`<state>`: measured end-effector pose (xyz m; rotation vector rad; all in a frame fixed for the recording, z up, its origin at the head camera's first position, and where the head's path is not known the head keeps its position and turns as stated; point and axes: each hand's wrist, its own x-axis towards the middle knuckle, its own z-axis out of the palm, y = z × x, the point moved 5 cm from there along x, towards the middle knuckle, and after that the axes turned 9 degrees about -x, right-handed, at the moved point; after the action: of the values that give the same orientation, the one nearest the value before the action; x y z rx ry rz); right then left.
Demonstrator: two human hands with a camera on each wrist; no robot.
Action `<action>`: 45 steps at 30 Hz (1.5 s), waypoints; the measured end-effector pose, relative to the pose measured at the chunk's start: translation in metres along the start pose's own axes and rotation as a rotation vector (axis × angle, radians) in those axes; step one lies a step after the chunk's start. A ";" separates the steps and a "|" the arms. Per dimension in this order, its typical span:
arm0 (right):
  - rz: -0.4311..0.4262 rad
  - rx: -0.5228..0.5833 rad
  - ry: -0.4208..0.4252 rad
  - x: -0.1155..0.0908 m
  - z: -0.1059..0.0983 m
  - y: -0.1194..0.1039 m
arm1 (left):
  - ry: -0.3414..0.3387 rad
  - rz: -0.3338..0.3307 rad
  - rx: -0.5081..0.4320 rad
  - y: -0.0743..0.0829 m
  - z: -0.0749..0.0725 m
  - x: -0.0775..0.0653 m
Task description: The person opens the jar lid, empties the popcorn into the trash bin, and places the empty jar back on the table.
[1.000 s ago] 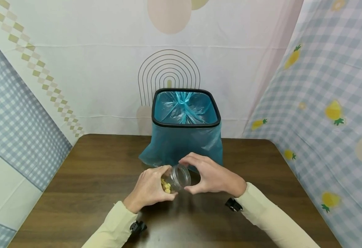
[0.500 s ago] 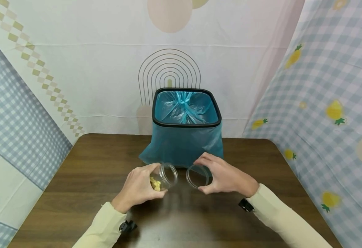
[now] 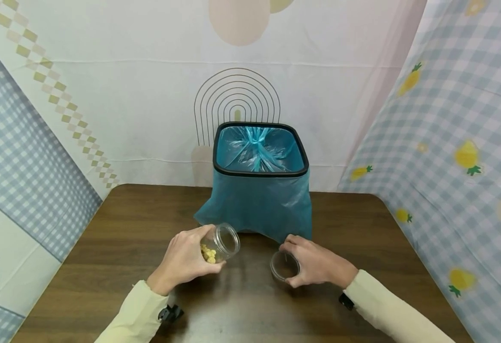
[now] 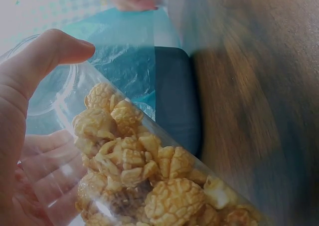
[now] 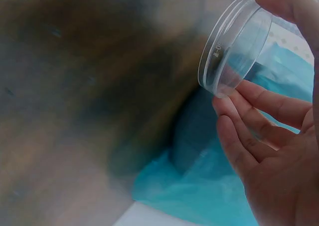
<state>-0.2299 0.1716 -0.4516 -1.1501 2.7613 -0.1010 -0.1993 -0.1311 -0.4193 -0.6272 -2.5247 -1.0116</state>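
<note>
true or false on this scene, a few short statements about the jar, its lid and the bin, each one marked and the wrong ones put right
1. The left hand holds a clear jar with popcorn in it. True.
2. The jar's lid is on it. False: the right hand holds the lid apart from the jar.
3. A blue bag lines the black-rimmed bin toward the back of the table. True.
4. The jar is held upright. False: it is tilted, its open mouth turned toward the right hand's side.
5. The jar has been emptied into the bin. False: popcorn is in the jar.
</note>
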 end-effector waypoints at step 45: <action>0.278 -0.021 0.110 -0.040 -0.126 0.068 | 0.028 -0.015 0.123 -0.026 -0.093 0.029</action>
<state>-0.2702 0.2486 -0.3306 -0.7749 2.9939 -0.1061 -0.2229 -0.2064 -0.3564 -0.5551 -2.5475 -0.8566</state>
